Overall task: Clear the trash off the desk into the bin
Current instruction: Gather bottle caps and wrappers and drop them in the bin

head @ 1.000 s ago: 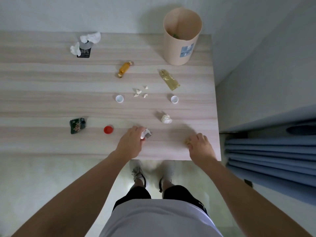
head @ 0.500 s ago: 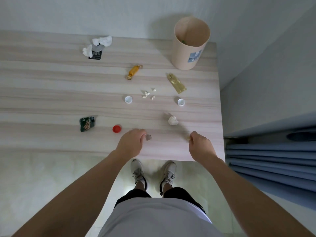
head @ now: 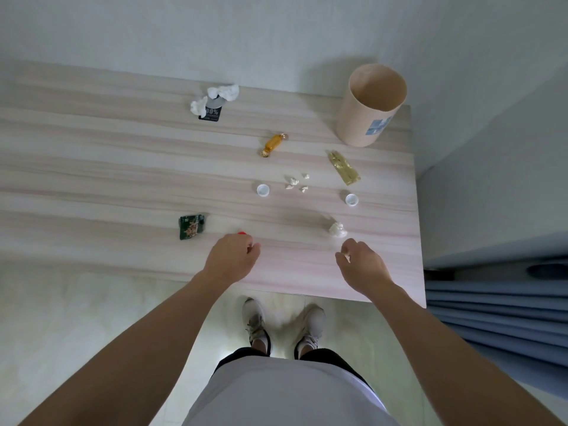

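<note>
near the bin, which stands at the far right corner of the counter, the trash lies scattered on the side toward the person: a gold wrapper just in front of it, an amber candy to its left, small white crumbs and two white caps further forward, a paper wad closer still, and a green packet and a red cap well to the left, with white tissues on a dark packet at the far edge. all of it looks light; the wrappers and wads should crush softly and are best pinched at a fold, the caps are stiff and likely slick, so grip them across the rim, and the crumbs probably need sweeping together. the left hand is curled closed just short of the red cap, its fingers together; what it holds, if anything, i cannot tell. the right hand hangs just short of the paper wad, fingers loosely curled, with something pale seemingly at the tips.
</note>
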The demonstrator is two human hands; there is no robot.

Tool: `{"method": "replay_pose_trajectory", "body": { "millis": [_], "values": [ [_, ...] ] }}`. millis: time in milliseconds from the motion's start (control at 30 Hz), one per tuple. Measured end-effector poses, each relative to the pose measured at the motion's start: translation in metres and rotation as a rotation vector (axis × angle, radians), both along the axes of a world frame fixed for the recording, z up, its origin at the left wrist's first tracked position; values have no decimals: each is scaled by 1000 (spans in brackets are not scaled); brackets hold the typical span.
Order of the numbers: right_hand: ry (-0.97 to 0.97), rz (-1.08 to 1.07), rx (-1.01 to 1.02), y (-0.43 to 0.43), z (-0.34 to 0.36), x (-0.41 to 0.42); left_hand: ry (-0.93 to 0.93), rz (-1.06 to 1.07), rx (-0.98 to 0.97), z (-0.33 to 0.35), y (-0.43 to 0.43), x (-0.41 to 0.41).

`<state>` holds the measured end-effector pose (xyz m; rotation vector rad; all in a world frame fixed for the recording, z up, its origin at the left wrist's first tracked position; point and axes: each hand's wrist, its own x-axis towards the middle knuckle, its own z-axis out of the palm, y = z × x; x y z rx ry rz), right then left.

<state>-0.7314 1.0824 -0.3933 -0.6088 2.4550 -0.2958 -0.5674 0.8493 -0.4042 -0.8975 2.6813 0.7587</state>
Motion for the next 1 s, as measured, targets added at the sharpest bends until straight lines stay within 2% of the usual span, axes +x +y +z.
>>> {"method": "replay_pose_trajectory", "body": {
  "millis": [300, 500, 633, 1000],
  "values": [
    [75, -96, -21, -26, 8, 6, 63, 47, 99, -3, -34, 15],
    [69, -75, -29, -35, -1, -9, -20, 56, 24, -16, -47, 15],
    [73, -82, -19, -41, -11, -24, -98, 62, 43, -22, -48, 9],
    [23, -3, 52, -50, -37, -45, -82, 47, 59, -51, -49, -9]
  ]
}}
